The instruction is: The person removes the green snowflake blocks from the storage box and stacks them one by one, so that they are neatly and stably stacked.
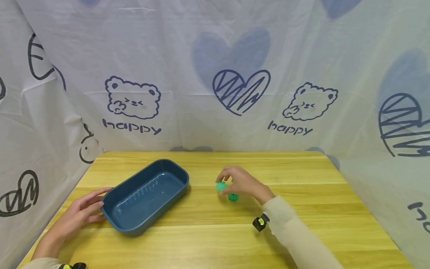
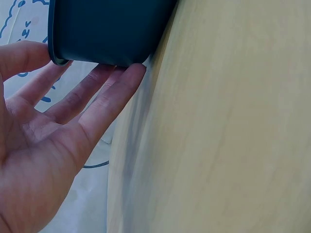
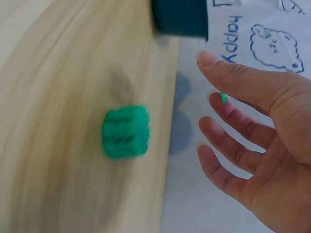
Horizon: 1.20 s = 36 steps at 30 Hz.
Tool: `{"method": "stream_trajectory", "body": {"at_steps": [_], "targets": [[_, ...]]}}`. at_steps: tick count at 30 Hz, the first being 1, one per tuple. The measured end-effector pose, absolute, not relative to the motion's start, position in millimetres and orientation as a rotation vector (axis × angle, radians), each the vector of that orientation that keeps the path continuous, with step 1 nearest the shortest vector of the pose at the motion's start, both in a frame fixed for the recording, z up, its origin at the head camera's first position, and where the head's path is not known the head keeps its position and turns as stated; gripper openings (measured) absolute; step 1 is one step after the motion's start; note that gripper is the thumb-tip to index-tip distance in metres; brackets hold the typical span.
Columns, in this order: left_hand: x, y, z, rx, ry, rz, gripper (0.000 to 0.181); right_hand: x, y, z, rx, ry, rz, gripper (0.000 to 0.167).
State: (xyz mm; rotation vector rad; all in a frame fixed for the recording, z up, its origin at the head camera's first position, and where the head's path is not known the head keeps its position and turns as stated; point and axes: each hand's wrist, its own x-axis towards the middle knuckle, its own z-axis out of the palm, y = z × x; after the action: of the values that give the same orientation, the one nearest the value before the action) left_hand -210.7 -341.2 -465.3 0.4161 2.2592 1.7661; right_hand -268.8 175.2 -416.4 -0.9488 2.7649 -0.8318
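My right hand (image 1: 239, 181) pinches a light green notched disc (image 1: 221, 186) between thumb and fingertips, above the table. In the right wrist view only a thin edge of this disc (image 3: 223, 97) shows, between the thumb and the forefinger. Below the hand, a short stack of darker green notched discs (image 1: 233, 197) stands on the table; it looks blurred in the right wrist view. At the near left end of a dark blue rectangular bin (image 1: 144, 198), my left hand (image 1: 78, 211) rests its extended fingers against the rim and outer wall. Nothing is visible inside the bin.
The wooden table (image 1: 215, 243) has its far edge against a white curtain (image 1: 181, 123) printed with bears and hearts. The curtain also hangs along both sides. The bin stands at an angle on the left half of the table.
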Motion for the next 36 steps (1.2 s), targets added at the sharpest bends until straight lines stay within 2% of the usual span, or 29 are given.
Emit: {"method": "stream_trajectory", "body": {"at_steps": [14, 36], "targets": [[-210.8, -341.9, -465.7, 0.406, 2.247, 1.774, 0.049, -268.7, 213.9, -440.1, -0.911, 2.739, -0.837, 0.034], [-211.3, -342.4, -467.2, 0.432, 2.244, 1.779, 0.05, -269.4, 215.9, -459.2, -0.826, 2.71, -0.972, 0.035]]}}
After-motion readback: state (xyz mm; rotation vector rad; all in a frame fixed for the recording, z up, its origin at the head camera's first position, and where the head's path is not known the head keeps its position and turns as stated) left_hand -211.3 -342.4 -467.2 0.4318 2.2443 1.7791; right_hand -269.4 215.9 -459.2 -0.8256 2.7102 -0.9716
